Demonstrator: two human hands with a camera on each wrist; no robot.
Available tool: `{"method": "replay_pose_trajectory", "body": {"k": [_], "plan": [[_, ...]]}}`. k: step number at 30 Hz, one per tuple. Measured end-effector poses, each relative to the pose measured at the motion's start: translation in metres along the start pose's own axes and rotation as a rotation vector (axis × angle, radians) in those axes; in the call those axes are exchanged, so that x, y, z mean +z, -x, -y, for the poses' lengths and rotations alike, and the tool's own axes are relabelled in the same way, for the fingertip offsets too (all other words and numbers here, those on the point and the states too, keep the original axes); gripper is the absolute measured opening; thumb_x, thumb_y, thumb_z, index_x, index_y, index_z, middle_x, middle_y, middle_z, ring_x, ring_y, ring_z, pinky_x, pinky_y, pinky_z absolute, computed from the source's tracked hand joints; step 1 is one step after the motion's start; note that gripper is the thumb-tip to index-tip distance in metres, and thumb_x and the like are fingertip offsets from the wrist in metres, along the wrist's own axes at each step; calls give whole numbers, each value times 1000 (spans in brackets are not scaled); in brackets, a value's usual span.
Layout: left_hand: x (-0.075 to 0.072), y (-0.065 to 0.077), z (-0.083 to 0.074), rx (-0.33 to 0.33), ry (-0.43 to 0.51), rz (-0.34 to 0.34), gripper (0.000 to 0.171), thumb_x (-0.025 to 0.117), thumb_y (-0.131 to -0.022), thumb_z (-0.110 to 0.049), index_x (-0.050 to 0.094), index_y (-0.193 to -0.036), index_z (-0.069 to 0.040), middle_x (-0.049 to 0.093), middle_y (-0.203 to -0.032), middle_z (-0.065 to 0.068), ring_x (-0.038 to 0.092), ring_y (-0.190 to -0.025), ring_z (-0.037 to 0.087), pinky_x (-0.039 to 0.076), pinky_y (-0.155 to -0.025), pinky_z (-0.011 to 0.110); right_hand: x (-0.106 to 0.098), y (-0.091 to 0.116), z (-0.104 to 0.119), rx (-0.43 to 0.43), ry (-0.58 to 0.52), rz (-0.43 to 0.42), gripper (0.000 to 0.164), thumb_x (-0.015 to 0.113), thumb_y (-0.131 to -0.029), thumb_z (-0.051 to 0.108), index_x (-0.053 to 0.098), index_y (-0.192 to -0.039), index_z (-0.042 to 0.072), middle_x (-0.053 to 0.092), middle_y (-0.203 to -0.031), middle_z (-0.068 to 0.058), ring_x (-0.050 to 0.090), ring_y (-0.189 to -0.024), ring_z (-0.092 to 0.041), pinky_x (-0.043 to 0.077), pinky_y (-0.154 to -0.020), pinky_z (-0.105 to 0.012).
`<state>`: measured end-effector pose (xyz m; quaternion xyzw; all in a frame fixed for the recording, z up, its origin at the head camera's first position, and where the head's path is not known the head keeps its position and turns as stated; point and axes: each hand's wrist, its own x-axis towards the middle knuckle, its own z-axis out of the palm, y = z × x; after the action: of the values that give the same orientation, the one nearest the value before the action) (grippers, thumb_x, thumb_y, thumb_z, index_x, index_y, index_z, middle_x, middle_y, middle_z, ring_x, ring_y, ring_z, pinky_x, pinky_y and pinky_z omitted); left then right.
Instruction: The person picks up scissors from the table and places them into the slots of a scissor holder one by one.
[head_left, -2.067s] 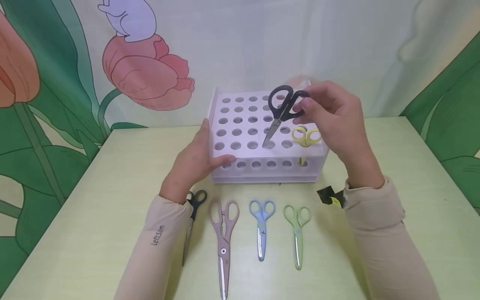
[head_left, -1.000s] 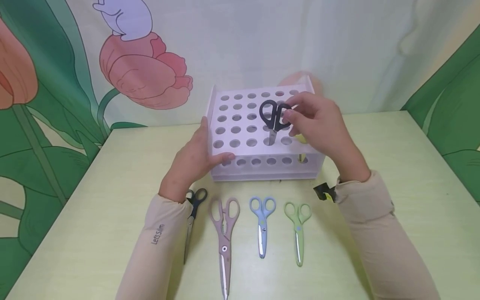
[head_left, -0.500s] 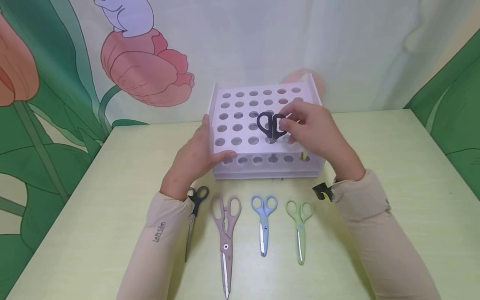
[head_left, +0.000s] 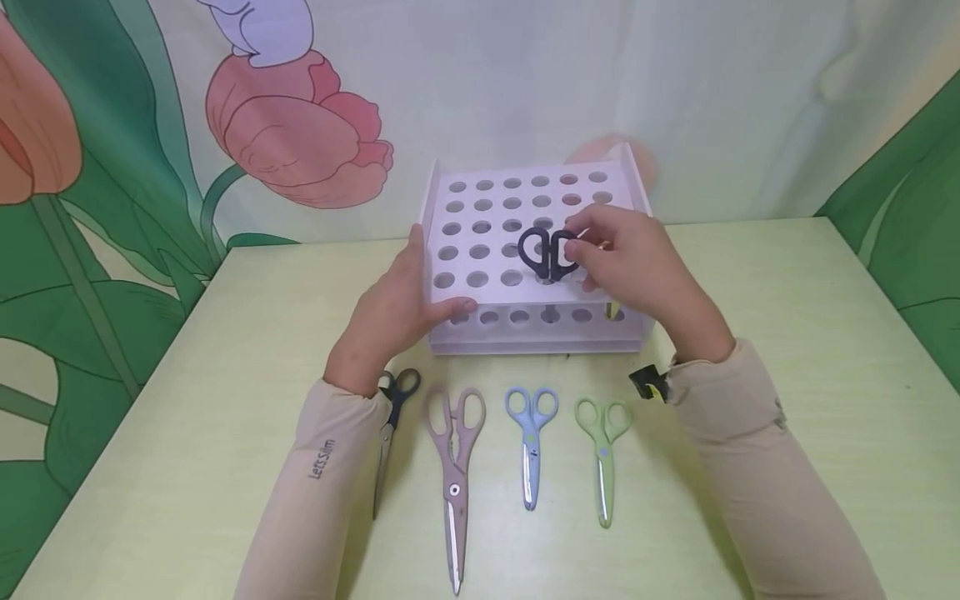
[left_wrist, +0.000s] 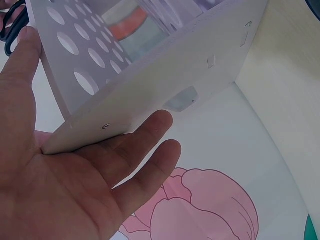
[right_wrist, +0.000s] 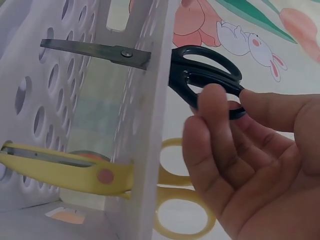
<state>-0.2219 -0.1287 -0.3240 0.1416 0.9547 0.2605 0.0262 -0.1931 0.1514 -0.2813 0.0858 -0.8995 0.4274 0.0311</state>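
Observation:
My right hand [head_left: 637, 258] pinches one handle loop of the black-handled scissors [head_left: 550, 268]. Their blades pass down through a front-row hole of the white rack [head_left: 491, 295]; in the right wrist view the tip reaches a hole of the lower plate. Beside them, yellow scissors [right_wrist: 75, 172] stand in the rack's front right hole, largely covered by my right hand in the head view. My left hand [head_left: 386, 317] rests against the rack's left side wall [left_wrist: 150, 100], fingers straight, thumb on the front edge of the top plate.
In front of the rack lie dark-handled scissors [head_left: 392, 408], partly under my left wrist, large mauve scissors [head_left: 453, 475], blue scissors [head_left: 531, 442] and green scissors [head_left: 604, 454]. A patterned curtain [head_left: 510, 75] hangs behind the table [head_left: 202, 400].
The black scissors have gone from above the rack down into a front-row hole, my right hand lowering with them. My left hand stays on the rack.

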Motion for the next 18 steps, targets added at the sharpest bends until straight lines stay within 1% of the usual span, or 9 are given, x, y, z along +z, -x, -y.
{"method": "replay_pose_trajectory", "body": {"k": [4,7,11,15,18], "plan": [[0,0,0,-3,0,2,126,78,-84,-55,-8,-161,-5,36,-154,15,50,-117,26,46,-97,45,-1,3,2,10,23,-7,21,61,-99,14,67,-117,5,72,-100,-14,70,-72,-23,49,-65,-35],[1,0,0,-3,-3,3,126,78,-84,-55,-7,-161,-4,36,-154,16,50,-117,26,45,-97,45,0,3,2,1,14,-29,19,61,-99,14,68,-114,4,74,-96,-13,69,-76,-22,48,-67,-34],[1,0,0,-8,-7,5,126,78,-84,-56,-7,-161,-4,36,-154,16,50,-118,26,45,-98,45,2,2,2,-13,-3,-59,17,62,-98,11,68,-111,2,74,-91,-13,68,-76,-21,48,-65,-30],[0,0,0,-14,-6,5,126,78,-84,-56,-7,-161,-4,37,-153,16,51,-117,26,45,-98,45,5,1,2,-15,-14,-55,17,62,-98,10,68,-110,1,73,-90,-15,69,-75,-25,48,-62,-28],[0,0,-1,-8,-4,1,126,78,-84,-55,-7,-161,-4,38,-152,16,51,-116,26,46,-97,44,5,1,2,-17,-4,-41,18,61,-98,10,67,-112,1,73,-94,-16,69,-76,-26,49,-65,-29]]}}
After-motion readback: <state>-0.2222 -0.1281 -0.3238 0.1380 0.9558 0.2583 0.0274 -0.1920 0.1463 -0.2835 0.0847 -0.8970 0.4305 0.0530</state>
